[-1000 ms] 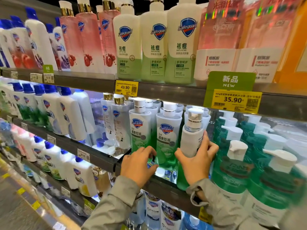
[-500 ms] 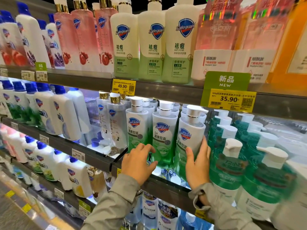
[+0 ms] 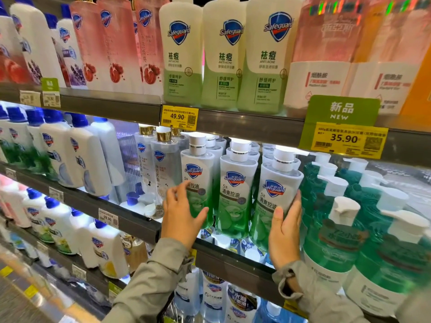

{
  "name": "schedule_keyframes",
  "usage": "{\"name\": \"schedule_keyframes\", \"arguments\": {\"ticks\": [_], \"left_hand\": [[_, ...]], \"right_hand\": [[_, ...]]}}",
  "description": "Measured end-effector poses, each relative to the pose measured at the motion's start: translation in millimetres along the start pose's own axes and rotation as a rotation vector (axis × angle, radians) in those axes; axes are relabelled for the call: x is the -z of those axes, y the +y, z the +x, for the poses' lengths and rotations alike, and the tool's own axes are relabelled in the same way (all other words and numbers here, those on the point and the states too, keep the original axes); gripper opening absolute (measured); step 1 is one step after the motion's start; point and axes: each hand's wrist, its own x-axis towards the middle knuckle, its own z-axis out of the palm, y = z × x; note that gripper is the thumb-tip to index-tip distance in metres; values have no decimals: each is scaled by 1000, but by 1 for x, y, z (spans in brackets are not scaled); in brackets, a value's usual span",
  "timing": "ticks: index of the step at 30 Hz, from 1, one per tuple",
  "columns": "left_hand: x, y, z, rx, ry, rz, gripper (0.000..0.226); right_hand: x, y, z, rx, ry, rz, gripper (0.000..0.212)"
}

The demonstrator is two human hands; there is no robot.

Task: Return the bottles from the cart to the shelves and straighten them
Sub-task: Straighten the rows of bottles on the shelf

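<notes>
Straightening step: the front row of green-and-white bottles on the middle shelf (image 3: 233,258) is being squared up.
Changed: a second ago the right bottle (image 3: 272,194) was shown with its plain side to the aisle. It has since been turned, and its shield label is now faced to the front, as on the middle bottle (image 3: 234,194).
Right hand (image 3: 285,234): it is wrapped round the lower right side of the right bottle, with the thumb laid on the front.
Left hand (image 3: 184,215): it has been raised from the shelf edge. The fingers are spread, almost straight, and laid against the lower part of the left bottle (image 3: 197,173).
Position: the three bottles are stood side by side at the near edge, just left of the teal pump bottles (image 3: 335,241). The right bottle seems slightly tilted.
Meaning: the facing of this bottle is judged done, and only a small aligning of the row remains.
Cart: it is not in view.
</notes>
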Motion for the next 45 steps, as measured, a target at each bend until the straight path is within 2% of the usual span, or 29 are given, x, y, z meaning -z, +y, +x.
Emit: {"name": "schedule_keyframes", "arguments": {"ticks": [4,8,15,21,30,45], "left_hand": [[-6,-4,9,64,27,-132,91],[-22,-10,25,99,-32,-271,102],[-45,-21,39,112,50,-282,93],[-49,-26,37,115,66,-207,97],[-41,-23,37,94,21,-90,100],[-19,-25,24,105,-31,-54,104]], "right_hand": [[-3,1,-2,-11,12,45,58],[-3,4,-2,3,19,65,55],[-6,14,0,8,32,101,55],[-4,18,0,22,19,120,55],[1,19,-1,18,-14,106,54],[9,-4,-28,-16,-121,66,59]]}}
